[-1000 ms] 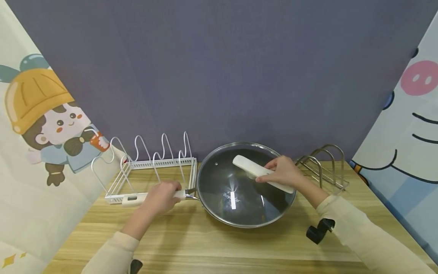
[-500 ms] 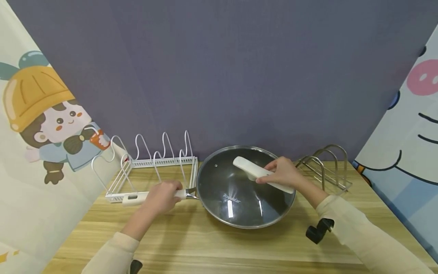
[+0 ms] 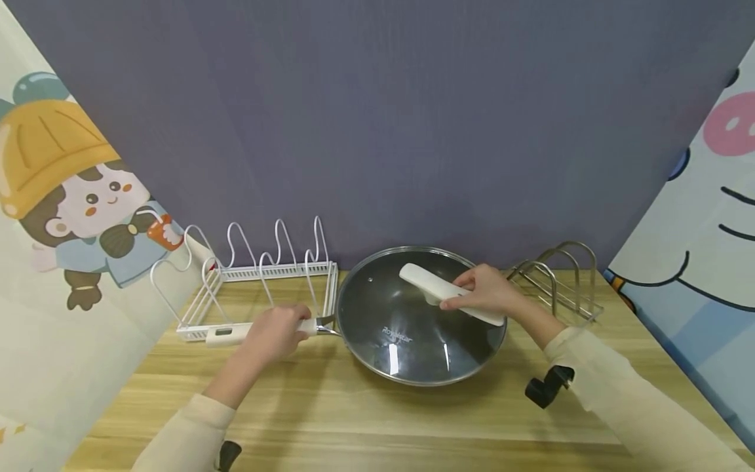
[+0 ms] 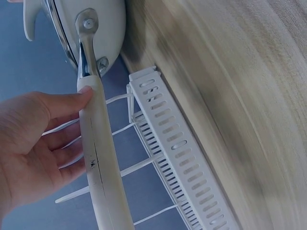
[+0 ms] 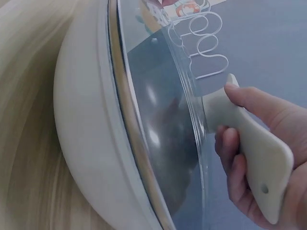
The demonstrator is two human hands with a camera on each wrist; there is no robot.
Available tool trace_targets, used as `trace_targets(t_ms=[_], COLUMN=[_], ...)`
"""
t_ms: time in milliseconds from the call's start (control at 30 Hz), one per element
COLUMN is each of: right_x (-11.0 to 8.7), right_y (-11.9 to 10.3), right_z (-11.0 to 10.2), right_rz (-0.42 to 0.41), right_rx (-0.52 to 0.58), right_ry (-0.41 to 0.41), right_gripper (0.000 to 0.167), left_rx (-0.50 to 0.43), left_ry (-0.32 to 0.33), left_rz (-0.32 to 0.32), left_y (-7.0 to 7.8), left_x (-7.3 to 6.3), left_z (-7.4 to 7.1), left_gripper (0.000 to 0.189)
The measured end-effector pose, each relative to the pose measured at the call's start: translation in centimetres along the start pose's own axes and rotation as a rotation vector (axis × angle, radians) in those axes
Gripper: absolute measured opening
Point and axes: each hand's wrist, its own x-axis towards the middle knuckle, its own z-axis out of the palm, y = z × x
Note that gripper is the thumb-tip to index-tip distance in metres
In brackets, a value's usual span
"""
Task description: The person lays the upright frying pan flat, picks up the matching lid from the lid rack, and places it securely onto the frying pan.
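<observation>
A wok, white outside, stands on the wooden table with a glass lid over it. The lid has a metal rim and a long white handle. My left hand holds the wok's white handle; in the left wrist view the thumb lies along its near end and the fingers pass behind it. With my right hand I grip the lid handle, thumb on one side and fingers curled under the other, as the right wrist view shows. The wok's inside shows only through the glass.
Behind my left hand stands a white wire rack with several upright loops. A metal rack with curved bars stands right of the wok. A grey wall closes the back, with cartoon-printed panels on both sides.
The whole head view has shifted slightly. Both hands keep their holds on the wok handle and the lid handle, and the lid stays over the wok.
</observation>
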Motion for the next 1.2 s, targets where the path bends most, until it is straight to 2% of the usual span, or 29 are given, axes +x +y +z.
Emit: trace_targets(t_ms=[133, 233, 467, 600, 1200], right_x=[0.09, 0.13, 0.35, 0.28, 0.48], right_y=[0.09, 0.2, 0.8, 0.81, 0.81], right_z=[-0.35, -0.4, 0.43, 0.57, 0.24], right_rz=[-0.02, -0.051, -0.138, -0.155, -0.145], right_rx=[0.017, 0.017, -0.045, -0.047, 0.002], right_ry=[-0.077, -0.09, 0.038, 0.078, 0.056], right_gripper=[0.058, 0.052, 0.042, 0.041, 0.04], left_rx=[-0.016, -0.025, -0.028, -0.028, -0.022], left_ry=[-0.001, -0.001, 0.007, 0.012, 0.073], left_rz=[-0.008, -0.009, 0.004, 0.007, 0.037], left_y=[-0.12, -0.16, -0.3, -0.36, -0.59], left_x=[-0.04, -0.06, 0.01, 0.03, -0.25], left_z=[-0.1, -0.06, 0.23, 0.31, 0.71], left_gripper=[0.024, 0.024, 0.024, 0.025, 0.025])
